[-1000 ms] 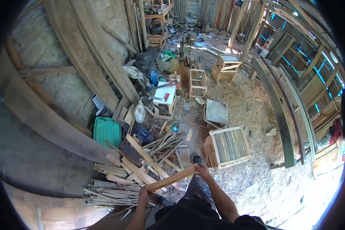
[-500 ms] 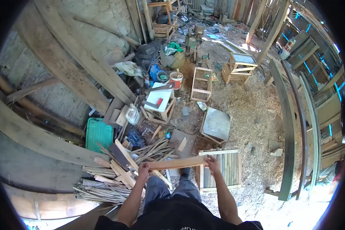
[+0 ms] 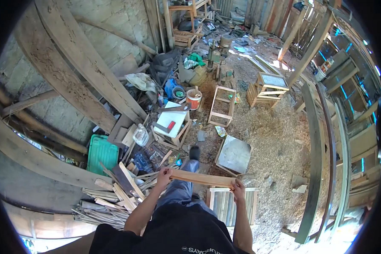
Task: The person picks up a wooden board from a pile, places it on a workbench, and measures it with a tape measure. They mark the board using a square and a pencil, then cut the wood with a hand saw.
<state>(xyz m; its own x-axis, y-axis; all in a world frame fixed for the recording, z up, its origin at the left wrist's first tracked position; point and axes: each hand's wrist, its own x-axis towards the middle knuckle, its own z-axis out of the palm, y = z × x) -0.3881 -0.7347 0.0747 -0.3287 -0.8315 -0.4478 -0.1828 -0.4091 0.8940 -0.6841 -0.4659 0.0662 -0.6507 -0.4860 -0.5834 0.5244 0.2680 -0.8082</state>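
A short length of wood, like thin pale slats laid together, stretches crosswise in front of my body. My left hand is closed around its left end and my right hand grips the right end, which dips slightly lower. Below the slats, one of my legs is stretched forward with its dark shoe on the floor. Under my right forearm lies a slatted wooden panel, partly covered by the arm. A heap of scrap wood strips lies to the left of my left arm.
Ahead stand a grey-topped stool, a bare wooden frame and a white-topped stool bearing a red-handled tool. Beyond it is a paint bucket. A green crate sits left; long beams run along the right.
One leg has stepped forward, and the stools and floor items appear lower and closer. The slats stay in both hands and now slope down to the right.
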